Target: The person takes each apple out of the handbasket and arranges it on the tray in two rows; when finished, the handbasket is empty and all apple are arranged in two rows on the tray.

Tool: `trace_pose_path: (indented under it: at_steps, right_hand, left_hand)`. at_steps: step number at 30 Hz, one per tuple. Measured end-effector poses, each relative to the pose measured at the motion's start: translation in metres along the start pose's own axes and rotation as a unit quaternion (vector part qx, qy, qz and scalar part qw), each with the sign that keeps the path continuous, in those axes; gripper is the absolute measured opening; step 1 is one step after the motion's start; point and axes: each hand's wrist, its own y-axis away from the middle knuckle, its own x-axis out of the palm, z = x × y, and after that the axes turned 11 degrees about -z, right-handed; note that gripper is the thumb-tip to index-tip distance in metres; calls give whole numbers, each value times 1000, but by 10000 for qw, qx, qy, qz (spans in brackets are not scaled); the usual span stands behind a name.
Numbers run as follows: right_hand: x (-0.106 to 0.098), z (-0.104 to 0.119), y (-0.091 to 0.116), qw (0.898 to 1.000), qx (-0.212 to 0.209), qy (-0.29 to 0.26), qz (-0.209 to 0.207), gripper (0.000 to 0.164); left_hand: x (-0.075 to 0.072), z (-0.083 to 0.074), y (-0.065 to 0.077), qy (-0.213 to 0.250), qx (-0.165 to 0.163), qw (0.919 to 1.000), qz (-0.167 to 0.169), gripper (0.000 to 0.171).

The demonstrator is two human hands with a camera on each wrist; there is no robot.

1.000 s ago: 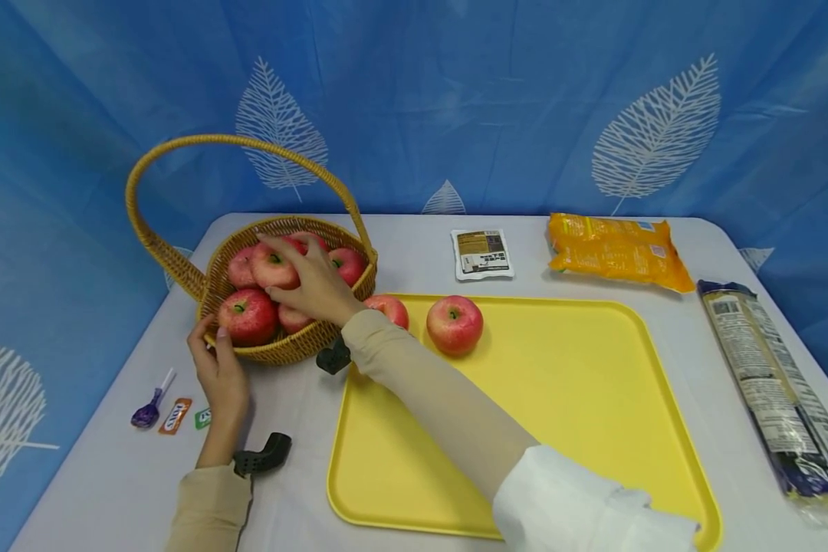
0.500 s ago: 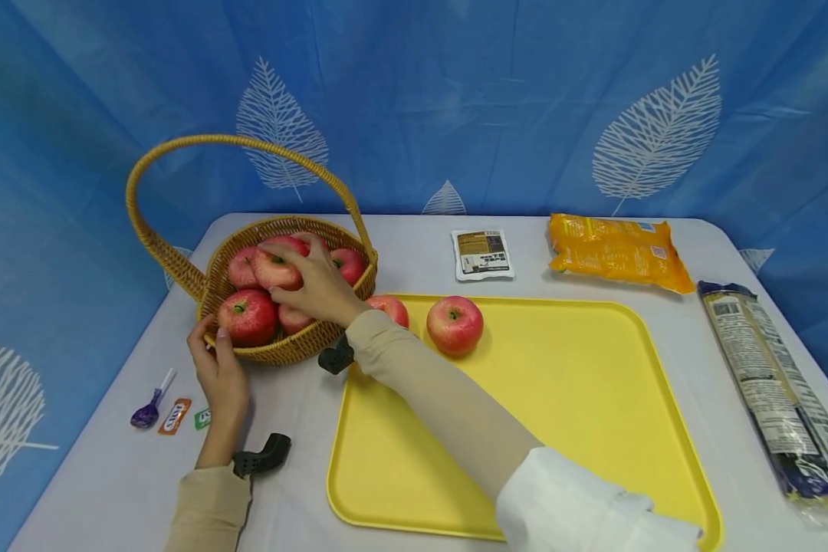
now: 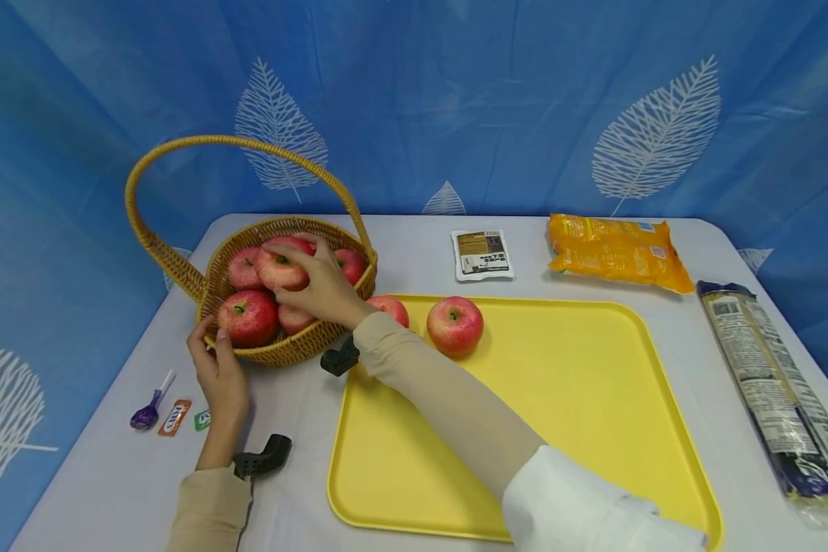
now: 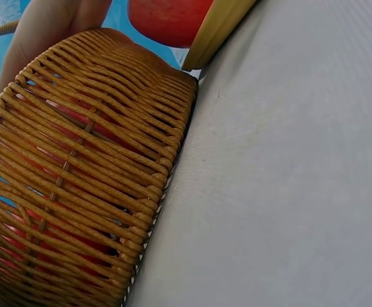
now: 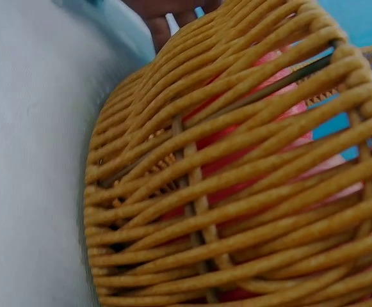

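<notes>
A wicker basket (image 3: 283, 355) with a tall arched handle holds several red apples. My right hand (image 3: 326, 285) reaches into it and grips a pinkish-red apple (image 3: 274, 270) between thumb and fingers, above the others. At the near left rim, my left hand (image 3: 224, 383) holds the basket's edge, right beside a darker red apple (image 3: 248, 317). Woven basket wall (image 4: 89, 166) fills much of the left wrist view, and a hand shows at its top. In the right wrist view the wicker side (image 5: 237, 198) hides the right hand's grip.
A yellow tray (image 3: 559, 399) lies right of the basket, with two apples, one of them this apple (image 3: 455, 326), near its far edge. Behind are a white packet (image 3: 482, 254) and an orange bag (image 3: 614, 249); a long package (image 3: 773, 383) lies right. A lollipop (image 3: 147, 414) and small wrapped sweets lie left.
My right hand has shifted slightly to the right inside the basket, and the gripped apple has moved with it. My left hand has stayed at the rim.
</notes>
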Motion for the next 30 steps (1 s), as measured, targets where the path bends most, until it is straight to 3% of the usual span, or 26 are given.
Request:
trace_pose_path:
  at_steps: [11, 20, 30]
  right_hand:
    - [-6, 4, 5, 9935, 644, -931, -157, 64]
    - [-14, 4, 8, 9874, 951, -1262, -99, 61]
    - [-31, 2, 26, 9808, 1140, -1578, -150, 58]
  left_hand:
    - [-1, -2, 0, 66, -46, 9999, -66, 38]
    - [0, 0, -4, 52, 19, 10000, -20, 39]
    - [2, 1, -1, 49, -66, 10000, 7, 38]
